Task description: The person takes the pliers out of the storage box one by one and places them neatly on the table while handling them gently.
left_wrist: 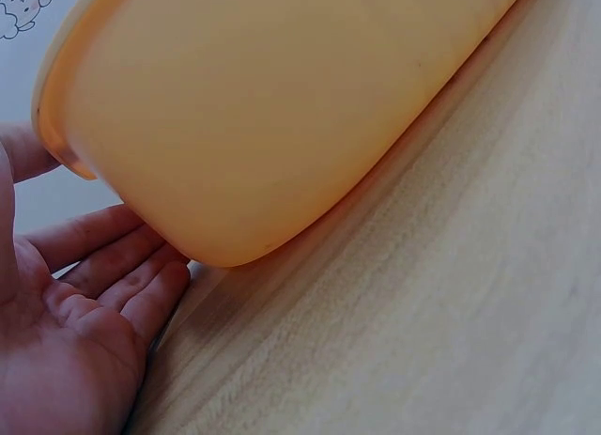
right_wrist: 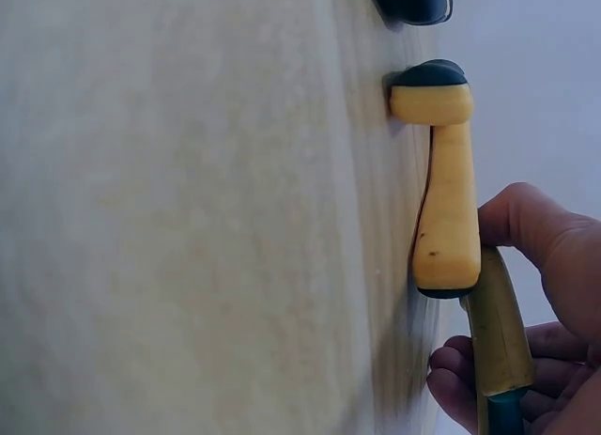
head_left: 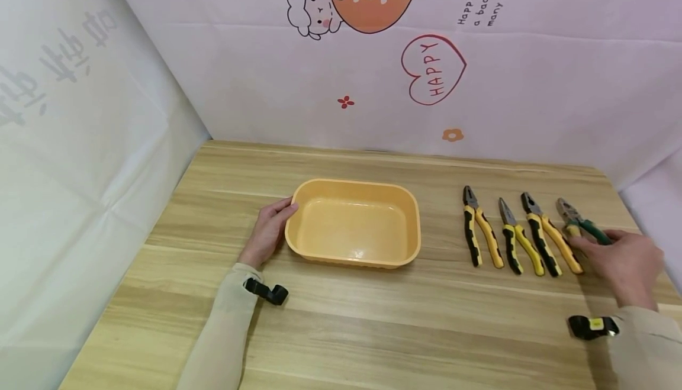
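Observation:
My left hand (head_left: 268, 230) grips the left end of a yellow-orange plastic basin (head_left: 351, 263), the thumb at its rim. In the left wrist view the fingers (left_wrist: 155, 299) touch the outer wall below. At the far right, my right hand (head_left: 629, 263) holds pliers (head_left: 572, 215) with green and dull yellow handles. The right wrist view shows thumb and fingers about the dull yellow handle (right_wrist: 498, 332). Just left of it lie yellow-and-black combination pliers (head_left: 549, 236), then long-nose pliers (head_left: 517, 239), then another pair of combination pliers (head_left: 479, 230).
The basin and pliers are on a wood-grain table (head_left: 399, 331). Behind it hangs a white printed cloth (head_left: 256, 82), and another white cloth (head_left: 90, 200) borders the left side. Wood surface lies between the basin and the row of pliers.

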`<act>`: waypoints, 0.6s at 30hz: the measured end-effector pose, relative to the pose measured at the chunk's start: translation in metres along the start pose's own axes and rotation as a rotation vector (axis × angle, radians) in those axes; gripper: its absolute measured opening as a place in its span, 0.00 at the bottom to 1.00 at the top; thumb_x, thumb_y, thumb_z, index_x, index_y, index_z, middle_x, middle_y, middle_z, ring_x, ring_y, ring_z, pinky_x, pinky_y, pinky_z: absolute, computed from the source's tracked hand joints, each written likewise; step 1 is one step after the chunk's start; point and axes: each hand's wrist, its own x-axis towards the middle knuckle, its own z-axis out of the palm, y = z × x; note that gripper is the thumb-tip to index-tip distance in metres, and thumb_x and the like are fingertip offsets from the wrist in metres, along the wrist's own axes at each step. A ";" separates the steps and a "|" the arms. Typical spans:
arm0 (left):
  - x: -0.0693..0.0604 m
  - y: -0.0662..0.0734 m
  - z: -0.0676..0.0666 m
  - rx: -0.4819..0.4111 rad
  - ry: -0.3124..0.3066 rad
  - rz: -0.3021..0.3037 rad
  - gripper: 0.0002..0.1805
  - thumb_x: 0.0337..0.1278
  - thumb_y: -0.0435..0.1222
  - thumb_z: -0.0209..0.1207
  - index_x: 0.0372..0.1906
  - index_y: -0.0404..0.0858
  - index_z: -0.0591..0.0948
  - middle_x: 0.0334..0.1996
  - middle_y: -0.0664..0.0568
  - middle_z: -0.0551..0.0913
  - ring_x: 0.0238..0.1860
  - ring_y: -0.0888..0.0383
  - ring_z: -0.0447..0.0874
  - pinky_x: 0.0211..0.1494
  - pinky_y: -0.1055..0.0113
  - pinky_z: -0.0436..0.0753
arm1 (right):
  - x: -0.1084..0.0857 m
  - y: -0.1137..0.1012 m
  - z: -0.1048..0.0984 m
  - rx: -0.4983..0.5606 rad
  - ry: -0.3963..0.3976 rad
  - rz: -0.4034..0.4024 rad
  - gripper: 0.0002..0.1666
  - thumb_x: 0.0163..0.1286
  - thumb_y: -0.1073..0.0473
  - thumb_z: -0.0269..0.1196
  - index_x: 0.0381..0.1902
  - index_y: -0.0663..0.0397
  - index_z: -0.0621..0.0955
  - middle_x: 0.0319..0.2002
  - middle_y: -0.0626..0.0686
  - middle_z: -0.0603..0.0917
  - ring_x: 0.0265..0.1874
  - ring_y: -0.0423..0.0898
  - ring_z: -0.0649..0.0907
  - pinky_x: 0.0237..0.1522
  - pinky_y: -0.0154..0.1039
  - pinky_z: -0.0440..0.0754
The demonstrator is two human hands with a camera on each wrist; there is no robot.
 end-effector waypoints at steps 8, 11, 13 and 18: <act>0.000 0.000 -0.001 -0.008 0.001 0.000 0.26 0.76 0.35 0.54 0.70 0.23 0.69 0.69 0.33 0.70 0.68 0.45 0.72 0.65 0.65 0.79 | 0.000 0.000 0.001 -0.003 0.002 -0.010 0.41 0.68 0.43 0.68 0.58 0.78 0.76 0.48 0.74 0.82 0.46 0.71 0.76 0.46 0.65 0.73; 0.000 -0.001 -0.001 -0.003 0.003 0.000 0.26 0.76 0.35 0.54 0.70 0.24 0.69 0.69 0.33 0.71 0.68 0.46 0.73 0.65 0.65 0.79 | 0.000 0.001 0.002 -0.009 0.006 -0.019 0.41 0.68 0.43 0.68 0.58 0.78 0.76 0.48 0.74 0.82 0.45 0.71 0.76 0.45 0.64 0.73; 0.000 -0.001 -0.001 -0.001 0.002 -0.001 0.26 0.76 0.35 0.54 0.70 0.24 0.69 0.69 0.34 0.71 0.67 0.46 0.73 0.65 0.65 0.79 | 0.000 0.001 0.002 -0.010 0.010 -0.026 0.41 0.68 0.43 0.68 0.57 0.78 0.76 0.47 0.74 0.82 0.45 0.71 0.76 0.44 0.63 0.73; 0.000 0.000 -0.001 0.002 0.003 -0.004 0.26 0.76 0.36 0.54 0.70 0.25 0.69 0.69 0.34 0.71 0.68 0.46 0.73 0.64 0.66 0.80 | 0.000 0.001 0.002 -0.008 0.015 -0.034 0.41 0.68 0.44 0.68 0.58 0.79 0.76 0.49 0.75 0.81 0.45 0.71 0.75 0.44 0.63 0.71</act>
